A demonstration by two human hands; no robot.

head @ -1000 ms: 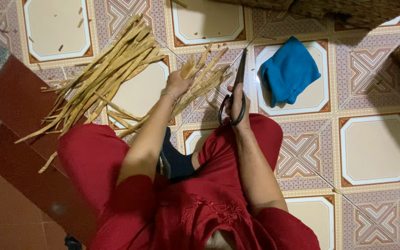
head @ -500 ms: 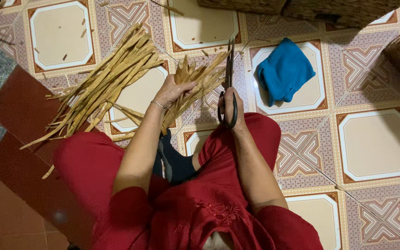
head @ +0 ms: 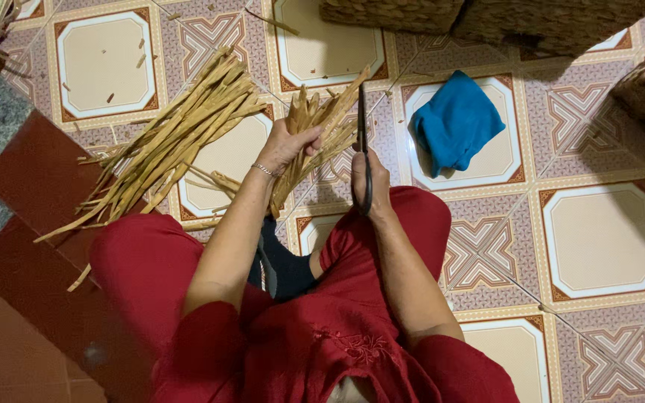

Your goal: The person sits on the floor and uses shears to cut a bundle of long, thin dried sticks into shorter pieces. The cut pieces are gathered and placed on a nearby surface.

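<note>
Bundle of pale tan dried plant strips point(head: 315, 138): gripped mid-length in left hand point(head: 287, 145), fingers clenched round it, tips fanning toward upper right above patterned tile floor point(head: 599, 239). Right hand point(head: 369, 179) closed on handles of dark long-bladed scissors point(head: 363, 142), blades pointing away, just beside bundle. Larger loose pile of same strips point(head: 173, 142) lies to left. Blue folded cloth point(head: 455, 123) rests on tile to right, well apart.
</note>
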